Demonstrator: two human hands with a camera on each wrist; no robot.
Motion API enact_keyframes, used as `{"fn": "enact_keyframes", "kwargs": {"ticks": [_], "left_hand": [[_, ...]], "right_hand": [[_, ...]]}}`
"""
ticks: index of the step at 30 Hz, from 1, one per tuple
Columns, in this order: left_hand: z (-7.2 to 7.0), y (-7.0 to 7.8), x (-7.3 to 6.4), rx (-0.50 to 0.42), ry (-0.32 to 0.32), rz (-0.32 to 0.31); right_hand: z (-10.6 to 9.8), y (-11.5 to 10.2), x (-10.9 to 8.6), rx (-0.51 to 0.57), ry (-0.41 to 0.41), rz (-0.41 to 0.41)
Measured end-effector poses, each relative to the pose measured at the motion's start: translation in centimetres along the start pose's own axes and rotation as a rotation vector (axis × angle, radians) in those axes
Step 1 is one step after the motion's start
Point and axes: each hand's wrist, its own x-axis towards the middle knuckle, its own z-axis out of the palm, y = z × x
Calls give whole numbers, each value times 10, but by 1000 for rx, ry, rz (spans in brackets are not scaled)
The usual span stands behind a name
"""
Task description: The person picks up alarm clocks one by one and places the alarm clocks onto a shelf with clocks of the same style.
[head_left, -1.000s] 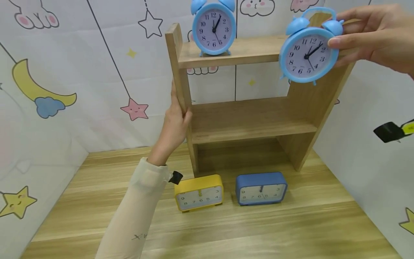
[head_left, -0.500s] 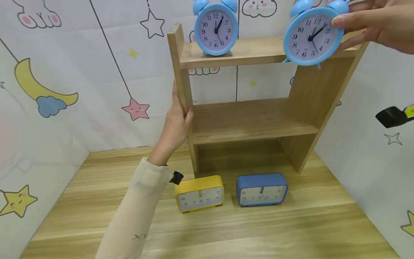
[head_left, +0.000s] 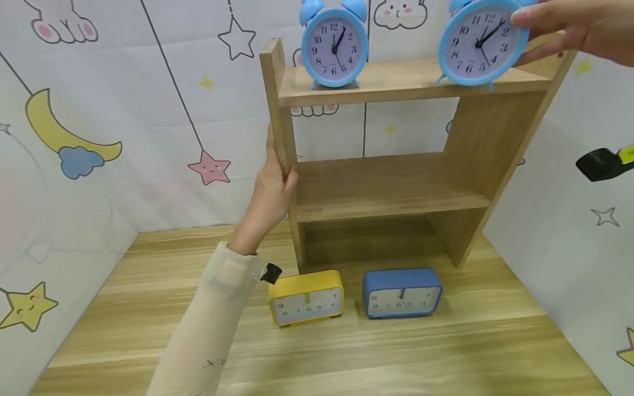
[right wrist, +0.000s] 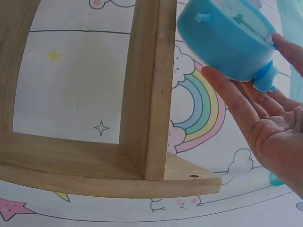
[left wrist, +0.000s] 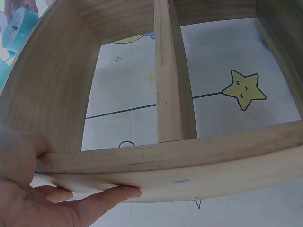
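My right hand [head_left: 584, 27] grips a light-blue twin-bell alarm clock [head_left: 470, 52] by its right side, thumb on the front rim and fingers behind. The clock tilts slightly, and its feet overlap the front edge of the top board in the head view. In the right wrist view the clock [right wrist: 222, 42] appears from underneath, apart from the wood. My left hand [head_left: 271, 190] holds the left side panel of a wooden shelf [head_left: 391, 187], thumb at the front edge, fingers along the outer face. A matching light-blue alarm clock [head_left: 334, 49] stands upright at the top board's left end.
On the wood-grain table, in front of the shelf, stand a yellow rectangular clock [head_left: 306, 300] and a blue rectangular clock [head_left: 402, 294]. White walls with cartoon prints enclose the table at the back and both sides.
My right hand has carried the alarm clock upward and slightly right, from in front of the shelf to the top board's level. The left hand keeps its hold; the view has shifted slightly.
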Motion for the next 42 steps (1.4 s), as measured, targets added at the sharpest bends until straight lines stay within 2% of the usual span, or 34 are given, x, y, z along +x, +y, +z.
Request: {"fn": "enact_keyframes", "kwargs": {"ticks": [5,12,23,34,42], "left_hand": [[2,1,-1,4,-8,-9],[5,3,0,6,-8,1],[5,2,3,12,-1,13],[7,2,3,3,-9,6],[8,4,2,-2,-18,-11]], "right_hand": [[-5,2,2,23,-30,18],[-15,11,3,115,-34,22],[-19,16,14,91,-80,46],[-18,16,21,64,-146,22],[-17,16,19,115,-138,6]]}}
